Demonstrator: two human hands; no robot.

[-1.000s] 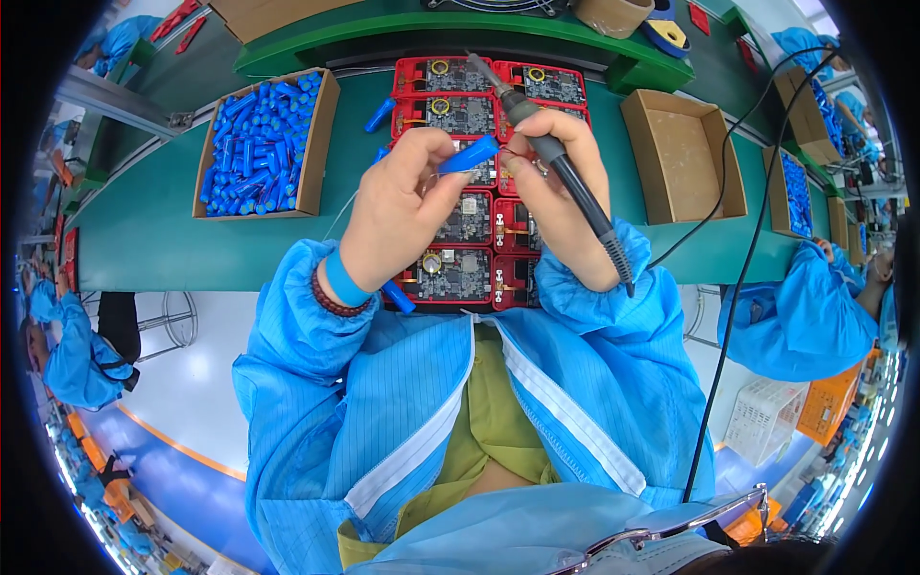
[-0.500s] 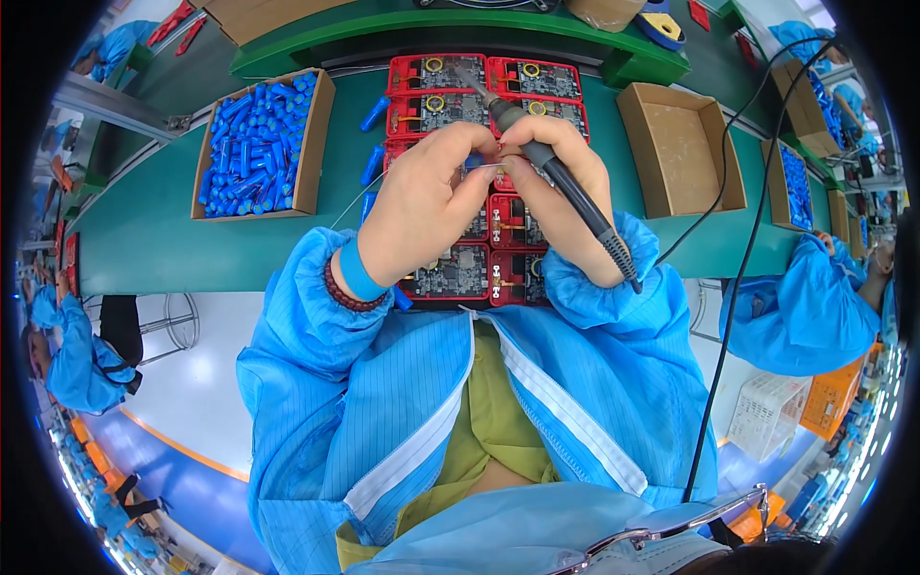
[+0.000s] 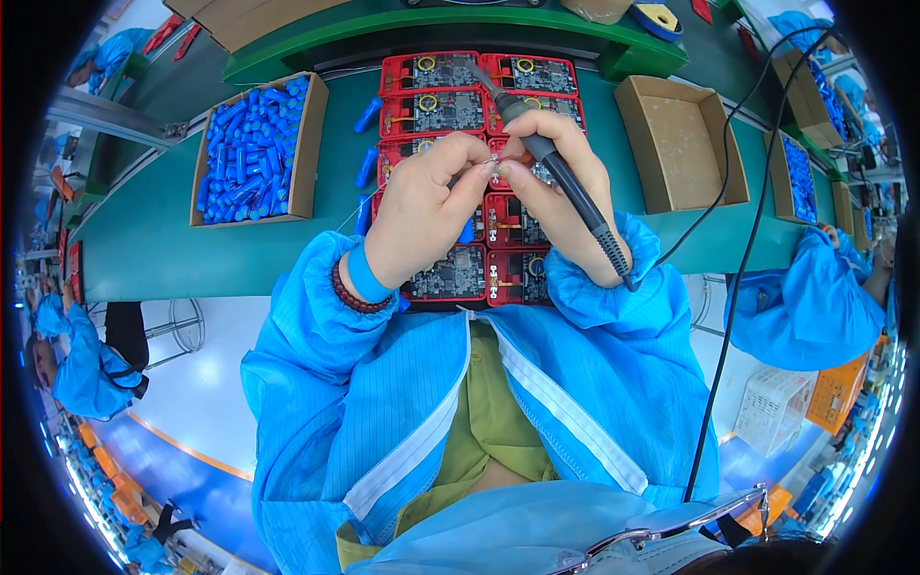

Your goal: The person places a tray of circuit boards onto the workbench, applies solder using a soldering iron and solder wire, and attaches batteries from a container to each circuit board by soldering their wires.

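Observation:
My right hand (image 3: 565, 182) is closed around a soldering iron (image 3: 551, 158); its metal tip points up and away, over the far trays. My left hand (image 3: 426, 206) pinches thumb and forefinger on a thin solder wire (image 3: 353, 217), whose tail shows left of the wrist. The fingertips of both hands nearly meet above the middle of the red cases (image 3: 430, 54). Those lie in two columns, each with a dark circuit board (image 3: 450, 271) inside. A blue cylindrical battery (image 3: 467, 232) shows partly beside my left hand. What lies right under the fingertips is hidden.
At left stands a cardboard box (image 3: 316, 144) of blue batteries. Several loose batteries (image 3: 366, 115) lie beside the cases. An open cardboard box (image 3: 671, 196) is at right, with the iron's black cable (image 3: 714, 206) running past it. A green shelf (image 3: 422, 36) crosses the back; co-workers sit either side.
My hands stay close together over the cases, the left fingertips shifting slightly. The wire seen between the fingertips earlier is now harder to make out. The view has shifted slightly.

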